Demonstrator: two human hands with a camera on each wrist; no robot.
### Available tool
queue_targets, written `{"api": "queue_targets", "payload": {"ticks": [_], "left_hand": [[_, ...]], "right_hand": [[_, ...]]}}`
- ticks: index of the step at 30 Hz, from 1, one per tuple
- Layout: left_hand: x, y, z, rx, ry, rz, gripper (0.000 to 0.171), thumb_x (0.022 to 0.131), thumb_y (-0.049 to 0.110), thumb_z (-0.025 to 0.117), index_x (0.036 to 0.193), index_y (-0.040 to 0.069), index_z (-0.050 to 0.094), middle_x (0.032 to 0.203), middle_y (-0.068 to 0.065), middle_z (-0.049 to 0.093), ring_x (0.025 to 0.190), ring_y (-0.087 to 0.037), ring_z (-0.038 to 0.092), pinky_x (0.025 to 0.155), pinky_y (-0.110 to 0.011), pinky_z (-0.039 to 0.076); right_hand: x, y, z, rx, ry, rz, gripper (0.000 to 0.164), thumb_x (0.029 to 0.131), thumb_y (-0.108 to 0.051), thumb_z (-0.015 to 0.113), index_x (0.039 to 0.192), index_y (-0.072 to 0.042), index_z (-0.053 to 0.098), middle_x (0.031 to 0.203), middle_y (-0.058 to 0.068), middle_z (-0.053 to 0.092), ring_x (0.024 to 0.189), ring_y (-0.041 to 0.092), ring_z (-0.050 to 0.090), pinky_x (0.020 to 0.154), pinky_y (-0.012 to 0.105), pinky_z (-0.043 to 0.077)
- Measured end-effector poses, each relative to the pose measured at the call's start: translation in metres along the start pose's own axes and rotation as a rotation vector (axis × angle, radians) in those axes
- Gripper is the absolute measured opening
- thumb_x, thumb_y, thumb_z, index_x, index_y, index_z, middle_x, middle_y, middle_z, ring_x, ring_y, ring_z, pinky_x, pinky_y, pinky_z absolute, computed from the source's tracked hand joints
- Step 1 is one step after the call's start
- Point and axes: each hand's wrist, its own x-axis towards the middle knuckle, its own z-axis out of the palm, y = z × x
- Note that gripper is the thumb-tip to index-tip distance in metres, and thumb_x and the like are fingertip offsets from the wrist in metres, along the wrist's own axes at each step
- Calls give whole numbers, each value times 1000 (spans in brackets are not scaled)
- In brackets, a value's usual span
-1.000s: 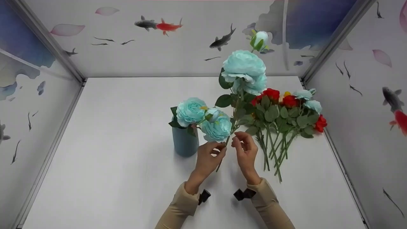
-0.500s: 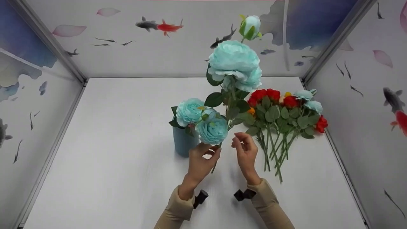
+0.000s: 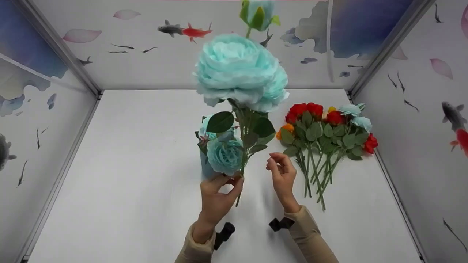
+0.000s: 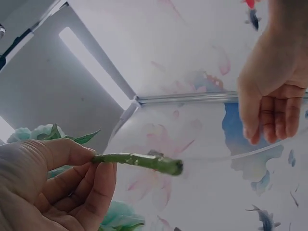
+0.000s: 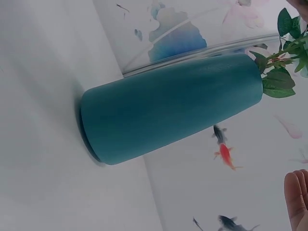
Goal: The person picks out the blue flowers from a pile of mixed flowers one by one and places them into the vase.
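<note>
My left hand [image 3: 217, 199] pinches the green stem [image 4: 139, 162] of a turquoise artificial peony spray [image 3: 237, 69] between thumb and fingers. Large blooms and a bud rise above the hand, and a smaller bloom [image 3: 225, 155] hangs close over the fingers. The cut stem end sticks out below the grip. Behind this spray stands a blue-green vase [image 5: 168, 110], partly hidden in the head view, with a turquoise flower [image 3: 207, 128] and leaves at its mouth. To the right, my right hand [image 3: 283, 179] hovers with loosely bent fingers and holds nothing.
Several artificial flowers, with red blooms [image 3: 305, 109], an orange bloom [image 3: 286, 130] and pale blue blooms [image 3: 361, 123], lie in a bunch on the white table [image 3: 128, 164], right of my hands. Printed walls enclose the table's back and sides.
My left hand has carried the peony spray leftward and nearer to the camera, so it now covers part of the vase. The right hand has stayed in place.
</note>
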Motion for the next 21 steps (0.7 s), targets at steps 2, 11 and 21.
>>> {"api": "queue_targets", "payload": {"ticks": [2,11,21], "left_hand": [[2,3,-7,20,26,-5,24,68,-16,69,86,0,70,78,-11,67,65,-18,64,60,-24,54],[10,0,-37,44,216,-69,15,74,-14,65,88,-8,67,79,-15,65,72,-16,63,62,-23,53],[35,-21,-43,93,389,-31,16,74,-16,64,88,-10,67,80,-18,65,74,-21,63,64,-25,54]], "right_hand": [[0,0,0,14,-3,2,12,86,19,50,97,20,54,78,16,55,68,13,55,62,20,49],[1,-1,2,38,-13,-15,13,85,20,49,97,20,53,79,15,55,69,12,55,62,21,50],[-2,1,2,46,-17,-16,12,85,19,50,96,18,54,78,16,55,67,15,55,61,22,49]]}}
